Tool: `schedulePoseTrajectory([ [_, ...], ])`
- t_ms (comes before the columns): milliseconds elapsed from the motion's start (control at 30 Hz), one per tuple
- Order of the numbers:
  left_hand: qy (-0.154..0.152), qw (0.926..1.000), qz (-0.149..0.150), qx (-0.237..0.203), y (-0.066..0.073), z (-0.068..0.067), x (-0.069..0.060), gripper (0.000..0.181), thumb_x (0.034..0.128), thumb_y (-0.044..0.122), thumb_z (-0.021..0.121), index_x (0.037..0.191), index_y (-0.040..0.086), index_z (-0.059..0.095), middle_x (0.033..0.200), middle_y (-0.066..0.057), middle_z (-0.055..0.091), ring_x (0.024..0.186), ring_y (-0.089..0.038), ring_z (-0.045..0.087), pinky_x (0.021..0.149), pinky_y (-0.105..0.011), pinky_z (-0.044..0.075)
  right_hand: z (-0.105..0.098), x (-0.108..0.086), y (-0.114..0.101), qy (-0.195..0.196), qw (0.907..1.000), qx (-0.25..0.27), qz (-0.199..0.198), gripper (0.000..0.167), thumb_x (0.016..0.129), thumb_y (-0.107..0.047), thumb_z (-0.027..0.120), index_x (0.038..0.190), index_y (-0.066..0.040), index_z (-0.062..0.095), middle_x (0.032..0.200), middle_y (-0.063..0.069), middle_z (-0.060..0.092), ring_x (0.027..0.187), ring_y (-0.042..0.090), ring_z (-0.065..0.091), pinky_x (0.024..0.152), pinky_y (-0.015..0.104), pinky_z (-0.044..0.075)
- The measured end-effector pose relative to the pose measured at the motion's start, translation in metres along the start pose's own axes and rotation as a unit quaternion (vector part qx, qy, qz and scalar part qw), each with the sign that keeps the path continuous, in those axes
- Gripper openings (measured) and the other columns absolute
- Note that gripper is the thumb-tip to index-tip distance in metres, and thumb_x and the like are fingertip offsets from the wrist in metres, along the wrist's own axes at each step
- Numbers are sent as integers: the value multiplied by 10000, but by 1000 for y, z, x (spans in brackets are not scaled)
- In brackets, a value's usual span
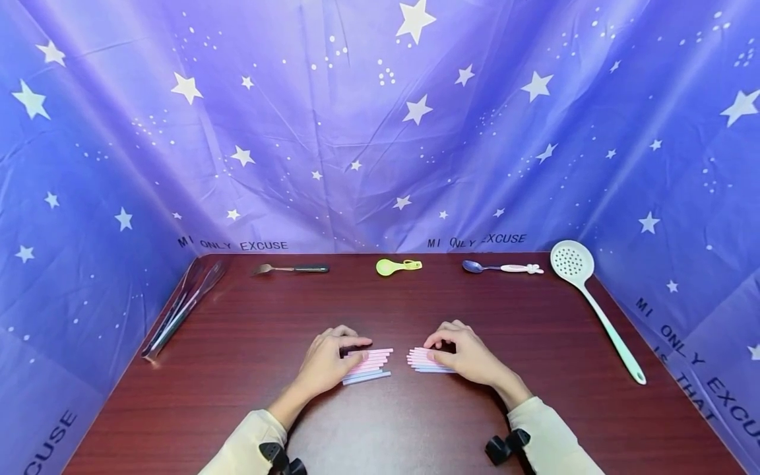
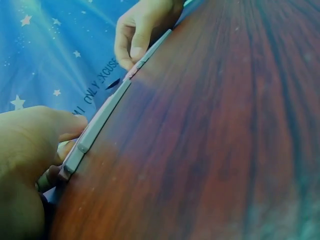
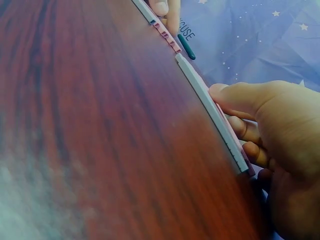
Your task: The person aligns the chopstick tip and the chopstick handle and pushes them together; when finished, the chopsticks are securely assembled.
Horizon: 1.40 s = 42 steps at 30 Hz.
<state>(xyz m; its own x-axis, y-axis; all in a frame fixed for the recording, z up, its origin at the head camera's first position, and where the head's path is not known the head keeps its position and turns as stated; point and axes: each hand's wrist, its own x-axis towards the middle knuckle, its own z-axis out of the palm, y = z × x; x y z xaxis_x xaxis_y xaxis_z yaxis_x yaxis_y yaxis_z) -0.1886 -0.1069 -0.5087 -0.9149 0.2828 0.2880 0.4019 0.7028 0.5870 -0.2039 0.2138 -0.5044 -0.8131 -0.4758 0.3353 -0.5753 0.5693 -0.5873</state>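
Two groups of thin pink and pale blue sticks lie side by side on the table, a narrow gap between them. My left hand [image 1: 325,359] holds the left group of sticks [image 1: 374,361], its thumb over them and its index finger stretched along the far side. Around the right group of sticks [image 1: 423,359], my right hand [image 1: 472,353] has its thumb on top and its other fingers curled behind. In the left wrist view, pale sticks [image 2: 102,122] run along by the thumb. The right wrist view shows the thumb against the sticks [image 3: 212,115], with fingers bent beyond them.
Along the back edge lie a dark-handled fork [image 1: 297,268], a yellow-green spoon [image 1: 388,266] and a blue spoon with a white handle [image 1: 505,268]. A pale green skimmer [image 1: 600,303] lies at the right. Long dark and silvery utensils [image 1: 181,313], kind unclear, lie at the left.
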Motion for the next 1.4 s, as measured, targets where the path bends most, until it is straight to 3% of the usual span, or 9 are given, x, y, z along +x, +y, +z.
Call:
schedulePoseTrajectory([
  [267,-16,9999,-140,-20,2,0,0,172,841,266,827,981,365,832,911,196,672,896,-61,580,851,-337,453,0,1,-2,108,9999,39,-2,162,843,-135,808,895,-272,738,790,-148,582,793,78,488,731,244,361],
  [767,-26,9996,-150,-218,5,-2,3,149,822,216,832,901,340,813,904,192,744,829,-63,577,746,-252,430,-3,3,-7,-8,9976,114,683,86,870,-224,802,853,-273,735,774,-169,570,811,102,500,762,266,355],
  [967,-13,9996,-162,-227,4,-4,1,153,824,206,826,902,337,813,898,200,738,814,-58,569,733,-248,423,0,3,-7,60,9980,112,625,148,875,-187,802,845,-307,721,766,-175,572,801,101,501,738,248,369],
  [1233,86,9998,-44,-193,2,-2,1,119,844,227,817,911,326,815,886,183,736,835,-87,598,735,-263,441,-2,4,-8,107,9984,222,508,154,875,-133,794,854,-271,728,774,-150,571,792,81,514,714,246,418],
  [1400,105,9972,-202,-719,3,-8,5,115,866,213,820,903,322,812,879,176,728,838,-60,628,752,-238,466,-8,5,-10,46,9977,430,515,146,905,-119,777,881,-255,731,797,-128,576,772,29,538,694,214,461],
])
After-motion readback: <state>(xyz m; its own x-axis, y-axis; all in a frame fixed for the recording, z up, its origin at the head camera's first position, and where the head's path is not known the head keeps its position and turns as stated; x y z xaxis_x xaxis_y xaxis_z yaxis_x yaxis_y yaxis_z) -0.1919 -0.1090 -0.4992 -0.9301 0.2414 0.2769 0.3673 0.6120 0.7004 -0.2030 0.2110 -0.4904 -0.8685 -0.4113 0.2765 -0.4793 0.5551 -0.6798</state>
